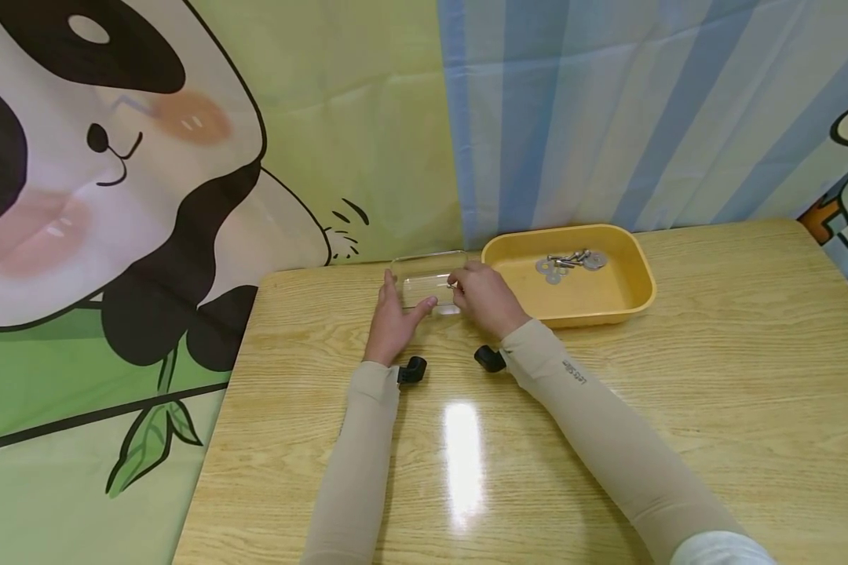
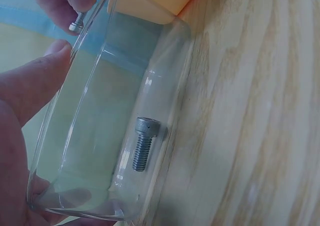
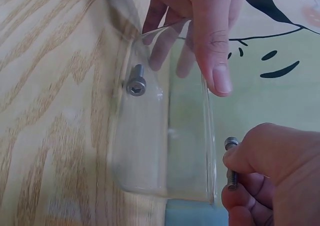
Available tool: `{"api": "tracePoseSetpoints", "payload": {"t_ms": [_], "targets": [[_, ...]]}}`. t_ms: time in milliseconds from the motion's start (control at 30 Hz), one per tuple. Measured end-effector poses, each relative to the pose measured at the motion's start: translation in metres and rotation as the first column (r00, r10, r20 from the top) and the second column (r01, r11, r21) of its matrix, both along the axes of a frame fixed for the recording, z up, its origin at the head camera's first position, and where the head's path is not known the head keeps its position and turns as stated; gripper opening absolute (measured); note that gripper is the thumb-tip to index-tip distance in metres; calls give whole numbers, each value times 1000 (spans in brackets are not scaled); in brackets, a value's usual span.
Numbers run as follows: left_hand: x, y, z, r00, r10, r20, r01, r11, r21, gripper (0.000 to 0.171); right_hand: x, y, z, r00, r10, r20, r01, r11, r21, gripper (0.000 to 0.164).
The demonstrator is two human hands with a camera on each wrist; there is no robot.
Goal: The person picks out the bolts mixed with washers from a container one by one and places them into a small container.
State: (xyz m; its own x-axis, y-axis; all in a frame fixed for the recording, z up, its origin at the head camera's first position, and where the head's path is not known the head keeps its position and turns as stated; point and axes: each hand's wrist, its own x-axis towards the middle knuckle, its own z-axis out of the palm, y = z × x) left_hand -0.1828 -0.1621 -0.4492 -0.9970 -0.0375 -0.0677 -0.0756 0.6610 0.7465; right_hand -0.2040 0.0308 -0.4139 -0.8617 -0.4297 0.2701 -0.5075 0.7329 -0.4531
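A clear, see-through box point(image 1: 424, 297) stands near the table's back edge, left of the yellow tray. My left hand point(image 1: 393, 323) grips it at the left, with the thumb along its near side and the fingers round the end. One socket-head bolt point(image 2: 143, 145) lies on the box's floor, seen in both wrist views. Between thumb and fingers, my right hand point(image 1: 490, 300) pinches a second socket-head bolt point(image 3: 231, 143) at the box's rim. In the left wrist view the fingers partly hide this held bolt point(image 2: 78, 23).
The yellow tray point(image 1: 593, 316) stands just right of the box. In it are several bolts point(image 1: 571, 258) and flat washers point(image 1: 553, 278). A printed curtain point(image 1: 367, 157) hangs behind the wooden table point(image 1: 714, 377).
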Motion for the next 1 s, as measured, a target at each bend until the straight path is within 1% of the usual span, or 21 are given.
{"api": "tracePoseSetpoints", "payload": {"t_ms": [333, 567, 700, 1000], "targets": [[0, 0, -1, 1000, 1, -4, -1, 1000, -4, 114, 0, -3, -3, 1000, 14, 13, -14, 1000, 24, 19], [-1, 0, -2, 1000, -6, -22, 6, 1000, -4, 114, -2, -3, -2, 999, 34, 21, -35, 999, 39, 19], [-2, -1, -3, 1000, -9, -30, 8, 1000, -2, 114, -2, -3, -1, 998, 46, 40, -48, 997, 63, 21], [0, -1, -1, 1000, 3, -17, -3, 1000, 11, 114, -5, -4, 4, 992, 78, 98, -89, 989, 115, 22]]}}
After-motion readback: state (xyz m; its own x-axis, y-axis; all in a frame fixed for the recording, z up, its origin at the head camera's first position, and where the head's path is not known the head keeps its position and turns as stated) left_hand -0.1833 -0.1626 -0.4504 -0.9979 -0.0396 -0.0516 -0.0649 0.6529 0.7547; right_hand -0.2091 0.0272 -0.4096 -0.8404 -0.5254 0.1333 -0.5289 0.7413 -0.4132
